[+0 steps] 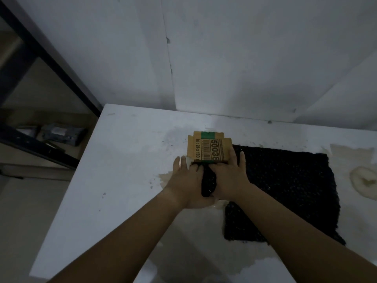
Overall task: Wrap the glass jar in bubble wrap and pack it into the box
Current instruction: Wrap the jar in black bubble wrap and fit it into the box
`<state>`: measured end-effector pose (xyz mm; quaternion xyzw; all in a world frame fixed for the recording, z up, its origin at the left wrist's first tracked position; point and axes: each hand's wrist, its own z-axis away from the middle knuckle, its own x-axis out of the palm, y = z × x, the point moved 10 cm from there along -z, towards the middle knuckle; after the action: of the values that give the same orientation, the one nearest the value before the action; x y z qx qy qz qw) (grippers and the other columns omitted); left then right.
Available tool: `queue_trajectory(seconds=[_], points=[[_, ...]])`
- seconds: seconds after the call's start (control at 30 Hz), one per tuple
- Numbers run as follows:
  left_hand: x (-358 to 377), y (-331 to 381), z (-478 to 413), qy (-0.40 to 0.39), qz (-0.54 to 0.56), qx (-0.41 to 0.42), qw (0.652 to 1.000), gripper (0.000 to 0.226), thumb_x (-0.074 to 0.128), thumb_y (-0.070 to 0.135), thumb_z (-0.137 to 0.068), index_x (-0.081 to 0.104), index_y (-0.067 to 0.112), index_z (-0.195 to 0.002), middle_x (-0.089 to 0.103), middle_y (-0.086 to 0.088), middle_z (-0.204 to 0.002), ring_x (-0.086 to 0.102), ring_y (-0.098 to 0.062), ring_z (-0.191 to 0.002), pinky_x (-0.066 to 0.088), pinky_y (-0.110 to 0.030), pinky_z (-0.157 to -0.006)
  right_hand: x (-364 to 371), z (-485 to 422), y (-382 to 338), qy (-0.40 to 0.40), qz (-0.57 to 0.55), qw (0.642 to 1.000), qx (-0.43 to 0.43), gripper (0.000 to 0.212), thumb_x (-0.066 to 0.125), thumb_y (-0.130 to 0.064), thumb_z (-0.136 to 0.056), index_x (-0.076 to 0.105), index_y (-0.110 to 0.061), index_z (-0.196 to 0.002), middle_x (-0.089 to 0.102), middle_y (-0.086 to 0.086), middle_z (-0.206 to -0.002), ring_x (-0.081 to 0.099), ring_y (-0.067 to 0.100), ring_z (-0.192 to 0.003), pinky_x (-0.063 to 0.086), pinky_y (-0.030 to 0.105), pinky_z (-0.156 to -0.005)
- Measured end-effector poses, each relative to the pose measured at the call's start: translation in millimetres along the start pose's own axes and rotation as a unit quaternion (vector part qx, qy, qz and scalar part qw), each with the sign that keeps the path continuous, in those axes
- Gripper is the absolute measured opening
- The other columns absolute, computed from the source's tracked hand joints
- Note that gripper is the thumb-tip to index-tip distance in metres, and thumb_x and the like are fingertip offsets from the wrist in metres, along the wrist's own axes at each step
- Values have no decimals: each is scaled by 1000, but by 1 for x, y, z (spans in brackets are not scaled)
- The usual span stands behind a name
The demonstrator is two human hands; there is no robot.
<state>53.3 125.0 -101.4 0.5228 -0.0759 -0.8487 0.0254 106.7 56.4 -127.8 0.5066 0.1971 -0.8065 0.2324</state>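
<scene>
A small brown cardboard box with a barcode, the number 50038 and green tape lies on the white table. A dark bundle of black bubble wrap sits between my hands at the box's near end. The jar itself is hidden. My left hand lies with straight fingers along the bundle's left side. My right hand lies over its right side, fingers reaching the box's near right corner. A pale flap shows by my left fingertips.
A sheet of black bubble wrap is spread on the table to the right of my hands. Brownish stains mark the table at far right. White wall panels rise behind. A dark metal shelf frame stands at left.
</scene>
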Motion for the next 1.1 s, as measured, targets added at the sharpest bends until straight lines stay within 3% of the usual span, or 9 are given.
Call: queue_trajectory(seconds=[0.1, 0.17, 0.27, 0.4, 0.47, 0.57, 0.67, 0.87, 1.1], points=[[-17, -5, 0, 55, 26, 22, 998, 73, 53, 55, -79, 39, 22, -143, 49, -2, -142, 18, -43, -144, -4, -55, -115, 2, -1, -1, -1, -6, 1000, -16, 90, 70, -62, -59, 42, -34, -139, 44, -6, -148, -14, 45, -145, -18, 63, -109], [-13, -15, -2, 10, 14, 17, 1000, 71, 62, 41, -79, 37, 27, -144, 44, 1, -148, 12, -44, -146, -6, -57, -115, 5, 0, 1, -30, -23, 999, -32, 93, 73, -63, -60, 39, -36, -142, 35, -1, -155, -18, 43, -144, -18, 62, -109], [-1, -23, -11, -65, -33, 0, 997, 68, 70, 42, -75, 44, 34, -138, 45, 0, -146, 13, -43, -145, -3, -58, -114, -2, 6, 9, -89, -32, 994, -52, 99, 77, -59, -65, 27, -40, -149, 12, 4, -163, -23, 37, -145, -19, 59, -110], [8, -13, -27, -82, -164, -14, 983, 47, 75, 39, -70, 62, 27, -113, 63, 3, -107, 46, -32, -117, 20, -47, -103, -22, 11, 20, -41, 37, 997, -53, 86, 79, -51, -68, 41, -37, -144, 18, 8, -161, -14, 31, -148, -14, 55, -115], [9, -9, -33, -60, -190, -19, 980, 37, 73, 34, -71, 64, 25, -105, 59, 7, -92, 49, -25, -102, 25, -43, -97, -19, 12, 18, -36, 51, 997, -44, 82, 80, -52, -66, 48, -35, -140, 20, 7, -161, -11, 33, -148, -13, 56, -114], [12, -13, -35, -49, -166, -19, 985, 44, 76, 37, -67, 60, 25, -107, 61, 5, -97, 48, -26, -104, 22, -45, -101, -12, 12, 9, -32, 76, 996, -31, 67, 78, -49, -65, 59, -28, -126, 36, 7, -154, -8, 37, -148, -12, 58, -113], [10, -15, -38, -49, -138, -16, 989, 46, 80, 37, -65, 61, 26, -105, 63, 2, -100, 49, -25, -107, 18, -46, -106, -10, 13, 2, -9, 84, 996, -14, 60, 72, -48, -66, 57, -20, -116, 54, 7, -135, 6, 39, -146, -6, 59, -115], [4, -11, -45, -34, -167, 11, 985, 33, 79, 26, -68, 65, 22, -98, 65, 1, -94, 54, -23, -103, 15, -48, -109, -7, 15, 0, 25, 90, 996, 5, 57, 65, -56, -66, 52, -21, -109, 62, 2, -118, 28, 35, -135, 10, 54, -116], [3, -12, -31, -16, -129, 20, 991, 50, 78, 42, -63, 62, 23, -107, 62, -2, -107, 46, -25, -115, 11, -47, -103, -15, 19, 3, -6, 68, 998, 2, 57, 73, -49, -67, 58, -23, -115, 54, 4, -134, 6, 36, -146, 1, 54, -117]])
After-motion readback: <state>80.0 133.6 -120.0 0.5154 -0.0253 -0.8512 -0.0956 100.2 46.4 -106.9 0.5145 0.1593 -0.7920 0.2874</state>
